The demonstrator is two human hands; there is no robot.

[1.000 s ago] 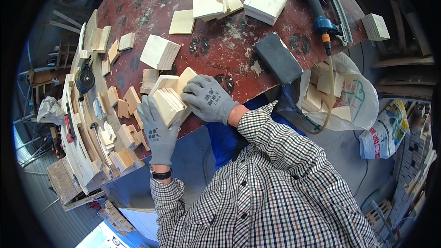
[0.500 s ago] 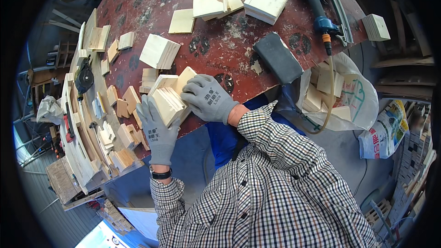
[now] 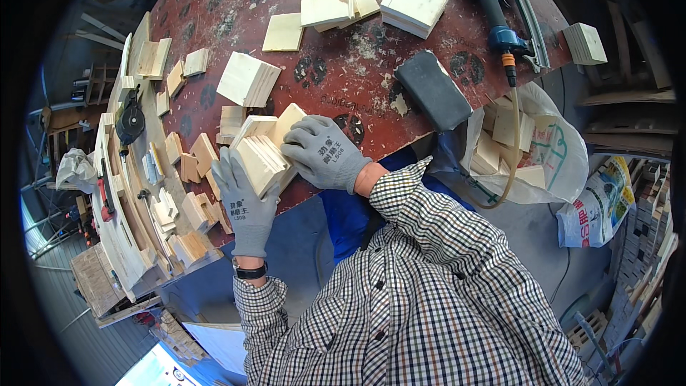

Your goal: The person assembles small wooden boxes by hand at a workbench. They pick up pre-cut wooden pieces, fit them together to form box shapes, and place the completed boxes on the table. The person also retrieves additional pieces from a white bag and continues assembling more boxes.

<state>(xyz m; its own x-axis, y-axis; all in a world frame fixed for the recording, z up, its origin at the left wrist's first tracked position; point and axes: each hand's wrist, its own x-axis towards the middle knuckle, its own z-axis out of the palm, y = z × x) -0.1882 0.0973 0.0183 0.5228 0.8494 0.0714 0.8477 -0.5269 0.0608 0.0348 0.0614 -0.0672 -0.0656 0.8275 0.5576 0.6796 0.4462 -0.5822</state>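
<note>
Both my hands wear grey gloves and clamp a stack of thin pale wooden squares (image 3: 261,154) standing on edge at the near rim of the dark red worktable (image 3: 343,71). My left hand (image 3: 243,204) presses the stack from the near left side. My right hand (image 3: 321,154) presses it from the right, fingers over the top. A flat wooden square (image 3: 232,120) lies just behind the stack.
More wooden squares and stacks (image 3: 246,78) lie about the table. A blue nail gun (image 3: 500,14) and a grey sanding block (image 3: 432,89) sit at right. A plastic bag of wood pieces (image 3: 522,146) hangs off the edge. Small blocks (image 3: 189,164) crowd the left.
</note>
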